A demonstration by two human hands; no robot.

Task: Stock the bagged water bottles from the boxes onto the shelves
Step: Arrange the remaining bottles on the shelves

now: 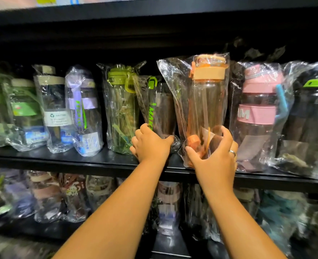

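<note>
Standing near-upright at the shelf (79, 159) front edge, the orange bagged bottle (207, 109) is gripped at its base by the curled right hand (214, 152), the neighbouring dark bottle (160, 113) likewise by the left hand (150, 144); judged light, rigid, slippery-bagged, best held low around the body.

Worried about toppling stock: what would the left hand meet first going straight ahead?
The dark green-strapped bottle, whose base the left hand grips; behind it the shelf looks dark, depth unclear.

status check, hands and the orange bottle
Right hand grips orange bottle low, upright at shelf edge. Left hand holds neighbouring dark bottle low. Pink bottle tight on the right.
</note>
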